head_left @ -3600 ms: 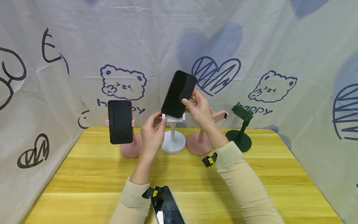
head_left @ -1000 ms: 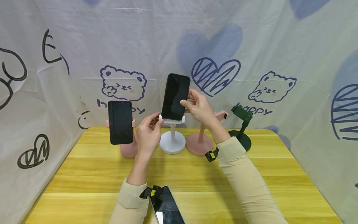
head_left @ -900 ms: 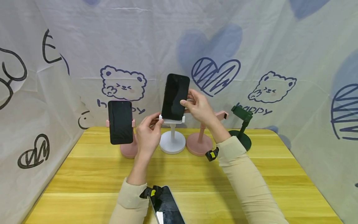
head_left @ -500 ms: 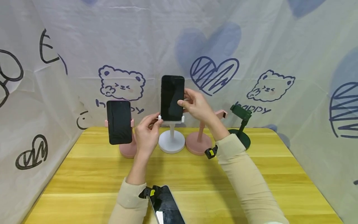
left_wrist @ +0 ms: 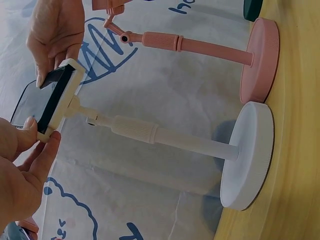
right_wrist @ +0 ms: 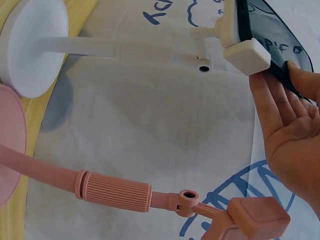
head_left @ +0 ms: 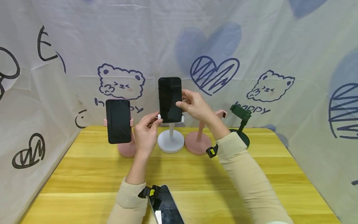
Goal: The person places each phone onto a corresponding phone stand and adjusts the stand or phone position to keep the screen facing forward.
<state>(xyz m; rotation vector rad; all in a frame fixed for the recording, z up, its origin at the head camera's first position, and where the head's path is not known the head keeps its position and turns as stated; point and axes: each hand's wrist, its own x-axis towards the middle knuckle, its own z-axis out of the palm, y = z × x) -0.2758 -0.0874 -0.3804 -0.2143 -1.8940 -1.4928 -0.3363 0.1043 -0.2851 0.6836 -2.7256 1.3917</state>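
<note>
A black smartphone (head_left: 170, 99) stands upright between the side clamps of the white phone stand (head_left: 171, 141). My right hand (head_left: 194, 105) pinches the phone's right edge, thumb on the screen and fingers behind. At the clamp's left end, my left hand (head_left: 146, 130) grips the white clamp piece between thumb and fingers. The left wrist view shows the phone's lower edge lying along the holder (left_wrist: 67, 97), with the left fingertips at its near end. In the right wrist view the right fingers touch the phone beside the white clamp block (right_wrist: 247, 56).
Left of the white stand, a pink stand (head_left: 128, 149) holds another black phone (head_left: 118, 121). To the right are a second pink stand (head_left: 198, 143) and a dark green stand (head_left: 241, 113). A larger dark-screened device (head_left: 167, 205) lies on the wooden table (head_left: 223, 193) near the left wrist.
The phone has turned from tilted to upright and moved down and left into the white clamp. Both hands keep their holds, shifting slightly left.
</note>
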